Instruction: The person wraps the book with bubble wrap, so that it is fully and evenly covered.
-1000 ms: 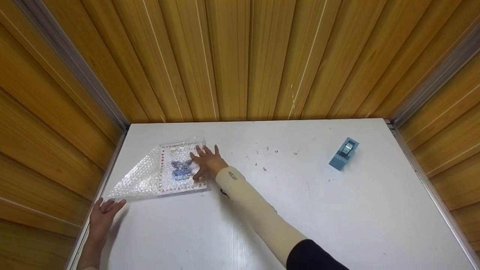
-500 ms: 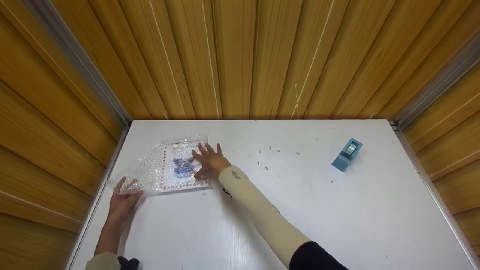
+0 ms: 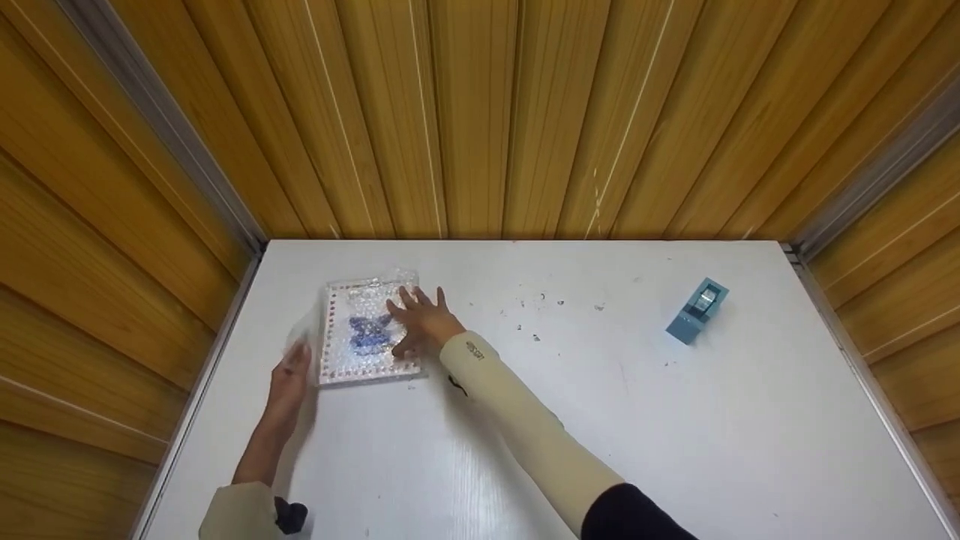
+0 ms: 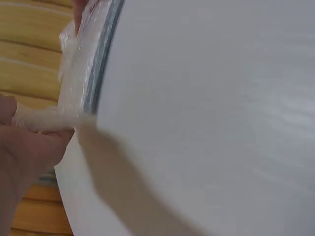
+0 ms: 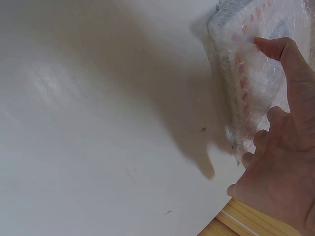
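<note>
A flat white rectangular item (image 3: pixel 360 356) with a red patterned border and a blue figure lies at the left of the table, covered in clear bubble wrap (image 3: pixel 367 300). Whether it is a frame or a book I cannot tell. My left hand (image 3: pixel 289 379) pinches the loose end of the wrap, raised beside the item's left edge; in the left wrist view that bubble wrap (image 4: pixel 47 119) runs from thumb and fingers to the item. With fingers spread, my right hand (image 3: pixel 425 322) rests on the item's right side; its thumb (image 5: pixel 270 47) touches the wrapped surface.
A blue tape dispenser (image 3: pixel 697 311) stands at the right of the white table (image 3: pixel 540 420). Small dark marks (image 3: pixel 536 337) dot the tabletop. Yellow wood-look panels (image 3: pixel 480 120) enclose the back and sides.
My left hand has moved right and away from me, bringing the loose end of the bubble wrap from the table's left edge up to the item's left side. The right hand stays put.
</note>
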A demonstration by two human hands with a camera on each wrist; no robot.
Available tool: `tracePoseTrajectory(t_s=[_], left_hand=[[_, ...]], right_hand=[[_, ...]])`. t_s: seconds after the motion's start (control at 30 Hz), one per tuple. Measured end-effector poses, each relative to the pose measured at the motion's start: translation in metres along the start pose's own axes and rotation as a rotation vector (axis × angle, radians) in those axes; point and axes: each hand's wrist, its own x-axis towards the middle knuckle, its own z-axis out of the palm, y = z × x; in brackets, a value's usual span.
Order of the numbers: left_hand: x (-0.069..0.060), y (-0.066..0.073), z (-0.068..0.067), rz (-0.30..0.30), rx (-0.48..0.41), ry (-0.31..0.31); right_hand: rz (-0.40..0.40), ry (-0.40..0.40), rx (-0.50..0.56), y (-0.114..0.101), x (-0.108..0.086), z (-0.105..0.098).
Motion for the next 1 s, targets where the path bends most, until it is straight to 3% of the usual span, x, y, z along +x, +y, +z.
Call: tracePoseTrajectory(t_s=[0.13, 0.3, 0.43, 0.5, 0.57, 0.63, 0.7, 0.73, 0.9, 1.0], left_hand=[[0.004, 0.003, 0.029, 0.155, 0.175, 0.026], [0.008, -0.007, 0.053, 0.360, 0.462, 0.074], [0.008, -0.009, 0.060, 0.411, 0.730, 0.057], [0.009, -0.005, 0.059, 0.387, 0.797, -0.009], [0.011, 0.003, 0.055, 0.313, 0.757, -0.103], [0.013, 0.011, 0.049, 0.230, 0.652, -0.170], [0.015, 0.016, 0.041, 0.205, 0.625, -0.206], [0.017, 0.017, 0.038, 0.215, 0.624, -0.213], [0.021, 0.015, 0.028, 0.409, 0.760, -0.183], [0.023, 0.011, 0.028, 0.437, 0.787, -0.162]], right_hand=[[0.005, -0.009, -0.006, 0.001, 0.002, 0.000], [0.012, -0.043, -0.046, 0.001, 0.004, 0.000], [0.013, -0.051, -0.078, 0.002, 0.006, -0.002], [0.016, -0.041, -0.090, 0.002, 0.006, -0.003], [0.019, -0.030, -0.086, 0.002, 0.008, -0.004], [0.019, -0.025, -0.087, 0.002, 0.009, -0.005], [0.017, -0.027, -0.082, 0.003, 0.010, -0.006], [0.013, -0.032, -0.081, 0.003, 0.010, -0.007], [-0.009, -0.098, -0.010, 0.006, 0.010, -0.009], [-0.028, -0.140, 0.032, 0.009, 0.011, -0.010]])
